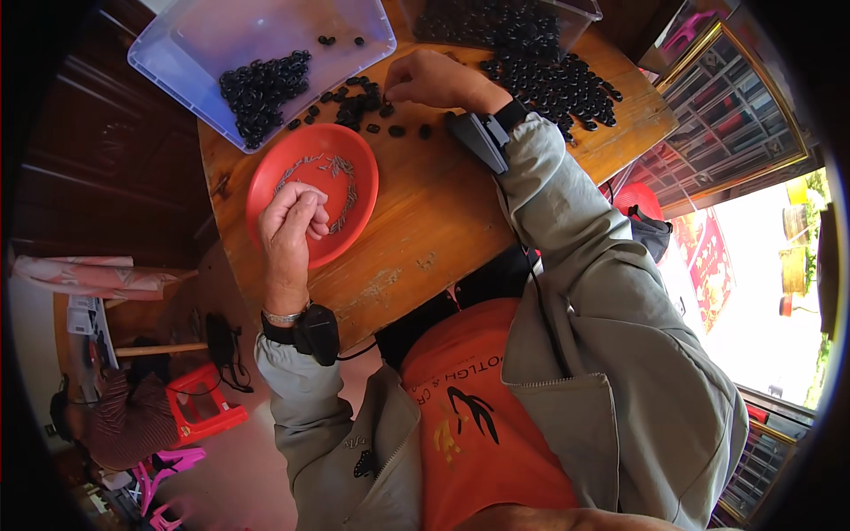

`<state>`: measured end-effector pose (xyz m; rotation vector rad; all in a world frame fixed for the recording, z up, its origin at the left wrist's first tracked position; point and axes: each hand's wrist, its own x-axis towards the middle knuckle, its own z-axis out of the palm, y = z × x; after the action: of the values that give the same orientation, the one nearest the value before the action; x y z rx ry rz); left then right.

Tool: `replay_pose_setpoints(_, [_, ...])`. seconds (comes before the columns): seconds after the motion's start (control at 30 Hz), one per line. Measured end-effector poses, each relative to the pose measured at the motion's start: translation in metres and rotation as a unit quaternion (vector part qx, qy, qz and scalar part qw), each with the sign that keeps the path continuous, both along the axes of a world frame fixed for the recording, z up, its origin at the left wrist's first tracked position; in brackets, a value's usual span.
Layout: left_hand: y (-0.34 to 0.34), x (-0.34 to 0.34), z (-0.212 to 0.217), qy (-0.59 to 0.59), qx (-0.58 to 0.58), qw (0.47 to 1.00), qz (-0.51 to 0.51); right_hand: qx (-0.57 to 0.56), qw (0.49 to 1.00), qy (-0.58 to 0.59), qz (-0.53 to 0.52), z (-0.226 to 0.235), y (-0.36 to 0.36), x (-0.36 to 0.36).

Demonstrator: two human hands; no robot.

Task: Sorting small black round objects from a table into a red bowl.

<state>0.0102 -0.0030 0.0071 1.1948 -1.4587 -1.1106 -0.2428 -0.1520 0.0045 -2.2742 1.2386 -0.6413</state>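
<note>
Over the near-left part of a round red bowl (367,190), my left hand (297,219) has its fingers curled together; what they hold, if anything, is hidden. Small thin silvery metal pins (339,165) lie inside the bowl. My right hand (434,81) reaches to the far side of the table, fingers bent and fingertips pinched beside a loose group of small black oval pieces (356,108). Whether a piece sits between those fingertips is too small to tell. A few black pieces (397,131) lie just below that hand.
The wooden table (416,234) carries a translucent bluish plastic bin (190,49) holding a heap of black pieces (263,88). At the far right, another clear bin (575,13) stands by a wide spread of black pieces (562,93). A red plastic stool (208,407) is on the floor at left.
</note>
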Motion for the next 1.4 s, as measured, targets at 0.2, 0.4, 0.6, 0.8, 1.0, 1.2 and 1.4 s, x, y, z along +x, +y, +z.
replay_pose_setpoints(0.2, [0.000, -0.005, -0.004, 0.017, -0.016, 1.000, 0.020, 0.224, 0.932, -0.254, 0.131, 0.016, 0.038, 0.036])
replay_pose_setpoints(0.4, [0.000, -0.006, -0.002, 0.031, -0.039, 0.998, 0.025, 0.304, 0.883, -0.287, 0.213, 0.013, 0.061, 0.064])
replay_pose_setpoints(0.6, [0.000, -0.003, -0.007, 0.023, -0.043, 0.999, 0.020, 0.248, 0.901, -0.282, 0.219, 0.007, 0.068, 0.076])
replay_pose_setpoints(0.8, [0.002, -0.004, 0.003, 0.098, 0.039, 0.994, 0.012, 0.080, 0.932, -0.290, 0.202, 0.008, 0.078, 0.079])
replay_pose_setpoints(1.0, [-0.003, 0.005, -0.003, 0.203, 0.062, 0.977, -0.022, -0.185, 0.926, -0.218, 0.245, 0.015, 0.084, 0.080])
replay_pose_setpoints(1.2, [-0.004, 0.004, -0.004, 0.233, 0.051, 0.971, -0.018, -0.178, 0.924, -0.237, 0.243, 0.013, 0.084, 0.082])
replay_pose_setpoints(1.4, [-0.002, 0.005, 0.001, 0.205, 0.045, 0.978, 0.004, -0.014, 0.968, -0.199, 0.149, 0.014, 0.090, 0.084])
